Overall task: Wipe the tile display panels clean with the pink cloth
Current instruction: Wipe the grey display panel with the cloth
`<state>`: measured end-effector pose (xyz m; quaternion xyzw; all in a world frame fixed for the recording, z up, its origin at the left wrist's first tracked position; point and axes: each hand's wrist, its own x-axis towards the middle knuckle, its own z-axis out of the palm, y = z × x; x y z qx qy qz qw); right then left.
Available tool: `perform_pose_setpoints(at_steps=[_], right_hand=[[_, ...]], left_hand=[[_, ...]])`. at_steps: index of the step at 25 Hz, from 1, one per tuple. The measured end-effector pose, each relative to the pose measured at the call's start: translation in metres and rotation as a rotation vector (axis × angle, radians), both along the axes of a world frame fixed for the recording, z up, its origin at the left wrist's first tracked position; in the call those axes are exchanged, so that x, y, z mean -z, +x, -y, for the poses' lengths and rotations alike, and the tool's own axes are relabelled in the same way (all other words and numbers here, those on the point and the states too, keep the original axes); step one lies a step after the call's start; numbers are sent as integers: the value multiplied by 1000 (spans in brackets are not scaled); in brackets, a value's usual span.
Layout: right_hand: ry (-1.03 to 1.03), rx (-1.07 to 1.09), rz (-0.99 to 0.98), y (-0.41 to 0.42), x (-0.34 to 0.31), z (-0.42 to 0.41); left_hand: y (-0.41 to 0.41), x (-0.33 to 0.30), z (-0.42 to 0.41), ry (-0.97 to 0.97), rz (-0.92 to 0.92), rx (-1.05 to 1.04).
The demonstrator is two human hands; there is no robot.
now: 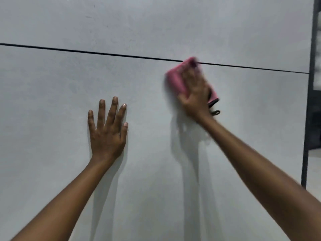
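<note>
Nearest us, left hand (pixel 107 131): we are laying it flat on the lower tile panel (pixel 52 105), fingers straight and spread, holding nothing; we judge it is bracing us while we lean in.
Right hand (pixel 195 94): we are pressing it onto the pink cloth (pixel 175 80), fingers extended over the folded pad rather than curled round it, though blur is hiding the fingertips.
Pink cloth: it is lying against the lower panel, right of centre, its top edge touching the dark seam (pixel 104 53).
Farther up, upper tile panel (pixel 156 23): it is carrying faint marks, so we judge wiping is unfinished.
Far right: a dark frame (pixel 311 101) is edging the panels.
</note>
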<state>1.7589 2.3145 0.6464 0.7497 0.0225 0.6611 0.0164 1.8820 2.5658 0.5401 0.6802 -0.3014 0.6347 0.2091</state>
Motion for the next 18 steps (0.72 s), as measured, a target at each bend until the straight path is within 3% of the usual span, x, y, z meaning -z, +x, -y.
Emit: perform_pose_setpoints(at_steps=[3,5,7,10,13,15,18], right_hand=[[-652,26,-371,13,123,-41],[-866,-10,-458,-3,159,-27],[-766,-67,-387,-20,135,18],[-277,30,-84,-52,68,108],[193,79,153,-62,64,138],[187,96,157,-44,110,107],[-337,-22,-152,-15,225,26]], left_hand=[[-17,30,12,-145,-93,158],[-27,65,28,-94,-107,118],[-26,93,37,34,-86,-19],[-21,96,40,35,-82,-80],[-25,100,42,16,-91,-93],[-26,105,39,41,-102,-81],[-28,97,37,82,-151,-111]])
